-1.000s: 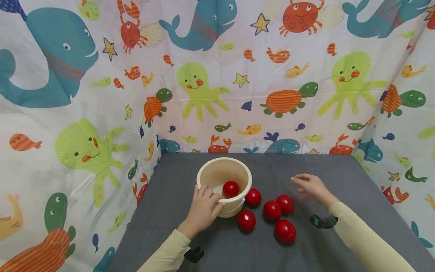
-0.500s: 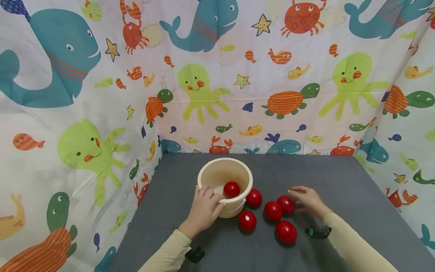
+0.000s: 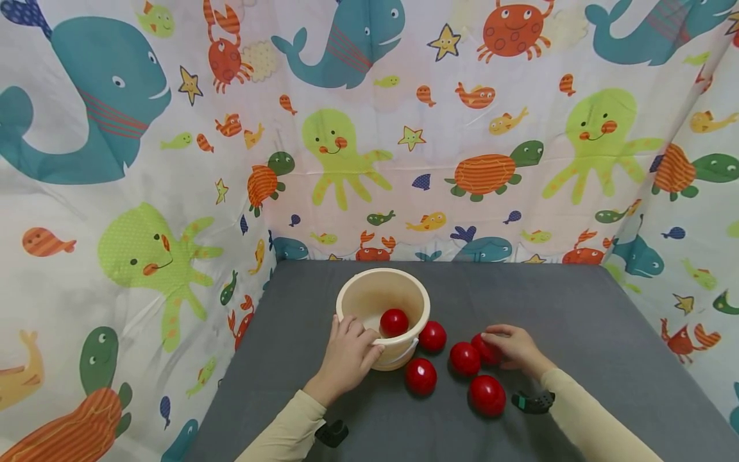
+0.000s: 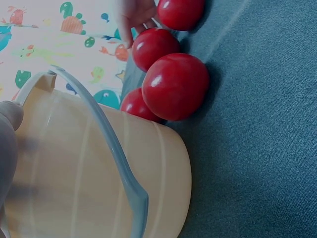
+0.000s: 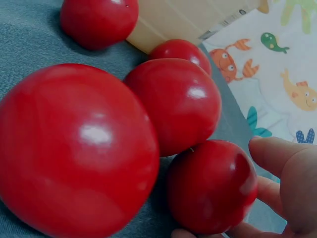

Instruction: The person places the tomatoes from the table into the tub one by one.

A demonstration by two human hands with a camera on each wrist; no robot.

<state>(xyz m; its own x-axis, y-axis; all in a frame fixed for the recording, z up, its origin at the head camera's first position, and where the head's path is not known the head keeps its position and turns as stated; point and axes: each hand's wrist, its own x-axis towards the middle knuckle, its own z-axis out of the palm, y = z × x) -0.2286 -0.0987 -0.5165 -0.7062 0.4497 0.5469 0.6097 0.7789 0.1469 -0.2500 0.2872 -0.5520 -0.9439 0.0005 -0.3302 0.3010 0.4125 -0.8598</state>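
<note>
My left hand [image 3: 345,357] grips the near left rim of a cream bucket [image 3: 398,353], fingers over the edge and thumb outside. Inside the bucket lies one glossy red apple [image 3: 394,323]. My right hand [image 3: 516,350] reaches round another red apple [image 3: 486,353], partly covering it from the right. In the right wrist view, fingertips [image 5: 262,146] stand a small gap off this apple [image 5: 213,186], while others show at its lower edge. Beside it sits a second apple [image 3: 464,359], with one nearer me [image 3: 487,395].
Two more apples stand by the bucket: one at its right side [image 3: 432,337], one in front [image 3: 421,376]. The bucket's pale handle [image 4: 106,131] hangs down its side. A grey cloth [image 3: 548,295] covers the table, and sea-animal curtains [image 3: 369,160] enclose the back and sides.
My right hand has come left and toward me, from off to the right of the apples to round the rear right one. My left hand stays on the bucket rim.
</note>
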